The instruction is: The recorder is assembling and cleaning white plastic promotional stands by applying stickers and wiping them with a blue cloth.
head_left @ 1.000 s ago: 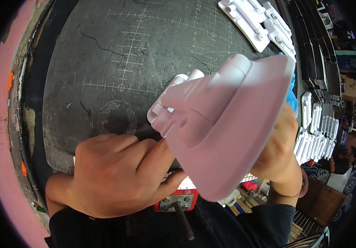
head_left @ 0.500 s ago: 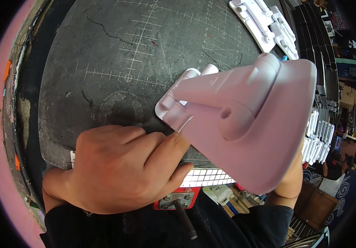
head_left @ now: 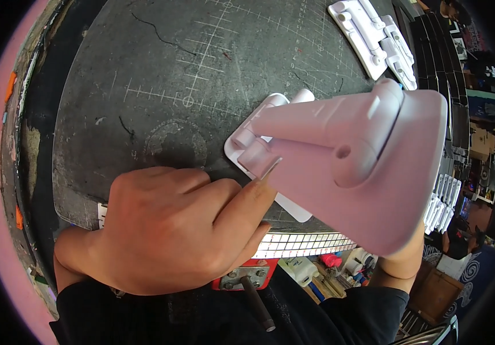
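A white plastic folding stand, like a phone stand (head_left: 311, 123), rests with its base on the dark table. Its broad plate (head_left: 385, 207) is raised on the hinged arm and tilts up toward me. My left hand (head_left: 173, 230) is closed, other fingers curled under, with the index fingertip against the small lip near the stand's base. The thumb lies beside the base's near edge. My right hand is behind the plate; only the wrist (head_left: 403, 259) shows, so its fingers and grip are hidden.
Two more white stands, folded (head_left: 374, 40), lie at the far right of the table (head_left: 161, 69). Black threads are on its marked surface. A gridded strip (head_left: 299, 244) edges the near side, above a red bracket (head_left: 247, 273). Several white stands (head_left: 443, 204) are lined up at right.
The raised plate has shifted slightly right and away, uncovering the near end of the base. My left index finger has slid a little the same way. The whole view has shifted slightly.
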Available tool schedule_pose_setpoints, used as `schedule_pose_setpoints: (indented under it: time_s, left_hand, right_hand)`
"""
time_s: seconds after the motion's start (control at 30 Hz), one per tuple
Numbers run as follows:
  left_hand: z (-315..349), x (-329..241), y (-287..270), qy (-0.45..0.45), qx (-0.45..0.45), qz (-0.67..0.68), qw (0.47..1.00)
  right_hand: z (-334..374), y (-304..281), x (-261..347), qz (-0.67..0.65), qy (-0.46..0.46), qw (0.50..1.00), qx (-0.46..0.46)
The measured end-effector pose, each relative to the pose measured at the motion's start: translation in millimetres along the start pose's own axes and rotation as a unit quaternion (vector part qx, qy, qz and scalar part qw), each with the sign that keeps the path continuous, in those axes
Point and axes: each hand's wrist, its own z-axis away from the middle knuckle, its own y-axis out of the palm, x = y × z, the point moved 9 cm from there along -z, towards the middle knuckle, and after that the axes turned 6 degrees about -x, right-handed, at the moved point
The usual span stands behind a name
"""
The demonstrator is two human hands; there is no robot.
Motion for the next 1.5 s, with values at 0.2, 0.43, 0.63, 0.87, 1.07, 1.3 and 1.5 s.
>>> schedule_pose_setpoints:
  time_s: [0.2, 0.43, 0.63, 0.87, 1.07, 1.3, 1.5]
  left_hand:
    - [0.7, -2.5, -0.3, -0.003, 0.014, 0.004, 1.0]
    - [0.1, -4.7, -3.0, 0.029, -0.048, 0.013, 0.998]
    - [-0.6, -5.4, -4.1, 0.033, -0.047, 0.011, 0.998]
    - [0.5, -3.7, -4.1, 0.027, -0.042, 0.011, 0.999]
    - [0.2, -3.8, -4.2, 0.025, -0.048, 0.0, 0.999]
    - [1.3, -2.5, -4.7, 0.031, -0.042, 0.009, 0.999]
    - [1.0, -4.2, -4.5, 0.03, -0.054, -0.007, 0.998]
  right_hand:
    - [-2.2, -0.9, 3.3, -0.008, 0.007, 1.0, 0.01]
    - [-11.5, 0.5, 5.2, 0.02, -0.054, 0.997, 0.06]
    - [-2.1, -1.3, 4.2, 0.07, -0.057, 0.983, 0.158]
    - [1.4, -2.1, 11.6, 0.103, -0.068, 0.989, 0.082]
    - [7.3, -2.7, 6.1, 0.02, -0.098, 0.995, 0.0]
    - [17.4, -8.3, -0.4, -0.03, -0.128, 0.991, -0.025]
    - [22.6, -9.4, -2.0, -0.048, -0.136, 0.989, -0.034]
